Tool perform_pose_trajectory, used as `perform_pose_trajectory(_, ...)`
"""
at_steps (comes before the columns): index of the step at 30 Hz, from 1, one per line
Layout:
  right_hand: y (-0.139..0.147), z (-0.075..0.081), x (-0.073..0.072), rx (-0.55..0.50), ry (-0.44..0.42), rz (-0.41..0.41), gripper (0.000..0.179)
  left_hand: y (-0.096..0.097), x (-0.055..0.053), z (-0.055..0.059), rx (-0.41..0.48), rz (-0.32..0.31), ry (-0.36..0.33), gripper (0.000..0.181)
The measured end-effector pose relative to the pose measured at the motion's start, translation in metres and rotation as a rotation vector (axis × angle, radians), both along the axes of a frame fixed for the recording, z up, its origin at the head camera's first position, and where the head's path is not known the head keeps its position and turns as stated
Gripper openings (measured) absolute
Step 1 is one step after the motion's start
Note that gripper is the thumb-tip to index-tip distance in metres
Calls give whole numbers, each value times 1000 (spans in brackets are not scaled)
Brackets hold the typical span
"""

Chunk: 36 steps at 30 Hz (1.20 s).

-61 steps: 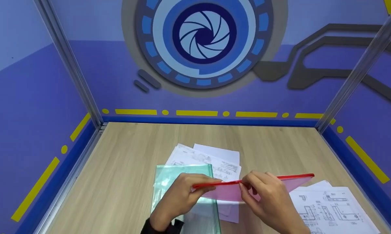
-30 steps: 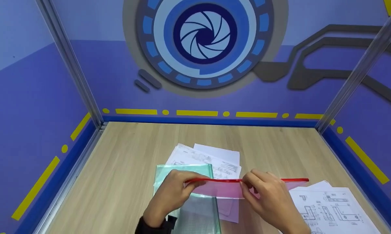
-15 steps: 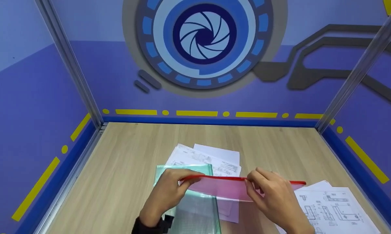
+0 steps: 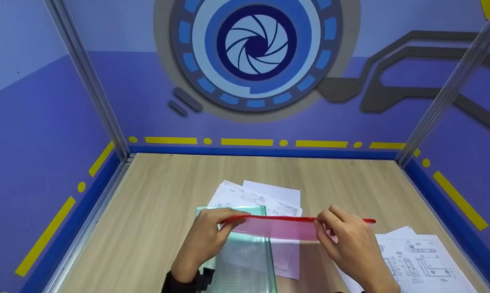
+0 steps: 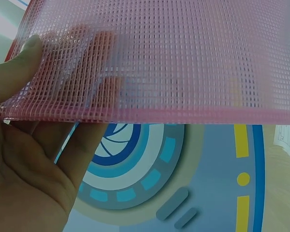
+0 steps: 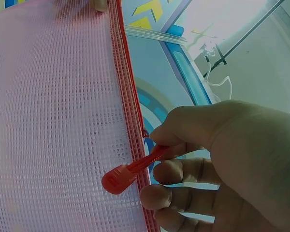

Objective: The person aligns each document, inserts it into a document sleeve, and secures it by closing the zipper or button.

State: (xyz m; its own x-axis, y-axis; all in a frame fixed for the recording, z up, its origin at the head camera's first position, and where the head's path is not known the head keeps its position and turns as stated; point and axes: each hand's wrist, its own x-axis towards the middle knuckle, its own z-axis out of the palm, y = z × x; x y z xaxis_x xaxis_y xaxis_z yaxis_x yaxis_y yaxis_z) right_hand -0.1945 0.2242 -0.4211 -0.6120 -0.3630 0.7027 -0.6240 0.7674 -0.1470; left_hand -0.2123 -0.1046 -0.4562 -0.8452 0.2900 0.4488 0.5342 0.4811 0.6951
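A flat, pink, see-through mesh pouch (image 4: 283, 230) with a red zipper (image 6: 122, 63) is held above the pale wood-grain bench (image 4: 159, 195), toward its near edge. The left hand (image 4: 207, 234) clamps the pouch's left end between thumb and fingers; the right hand (image 4: 350, 242) pinches the red zipper pull (image 6: 120, 180). Below, a green translucent pouch (image 4: 245, 264) overlaps white printed sheets (image 4: 245, 193); more drawing sheets (image 4: 424, 258) lie near the bench's right edge.

A translucent pink mesh pouch (image 4: 275, 229), held up in the air, stretches from 9 to 3 o'clock along its red zip edge (image 4: 283, 218), mesh dropping toward 6; its red pull tab (image 6: 118, 179) sits toward 3 o'clock.
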Motion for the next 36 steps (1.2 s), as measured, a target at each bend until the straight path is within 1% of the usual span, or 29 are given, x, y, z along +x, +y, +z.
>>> perform_pose_trajectory(4,1,0,0,4,-11,-6,26,-1,0,0,-2,2,-4,18)
perform_pose_trajectory(10,3,3,1,4,-64,3,26,-2,-1,2,-5,11,11,21)
perform_pose_trajectory(14,4,4,1,8,-87,-10,25,-2,-2,1,3,25,57,23)
perform_pose_trajectory(17,5,4,2,9,-82,-27,24,-3,-2,0,24,41,101,25)
perform_pose_trajectory(19,6,4,2,7,-61,-34,25,-4,-3,-1,37,52,118,26)
perform_pose_trajectory(22,9,4,1,8,-19,-40,24,-7,-3,-2,45,79,119,29)
perform_pose_trajectory(25,13,4,0,3,6,-43,24,-9,-3,-3,48,123,121,31)
perform_pose_trajectory(28,17,5,0,-7,-14,-64,25,-12,-3,-2,67,164,133,29)
perform_pose_trajectory(32,21,7,1,-25,-50,-99,24,-14,-4,-1,89,204,157,24)
perform_pose_trajectory(36,26,8,3,-52,-65,-120,25,-17,-6,-2,111,251,195,27)
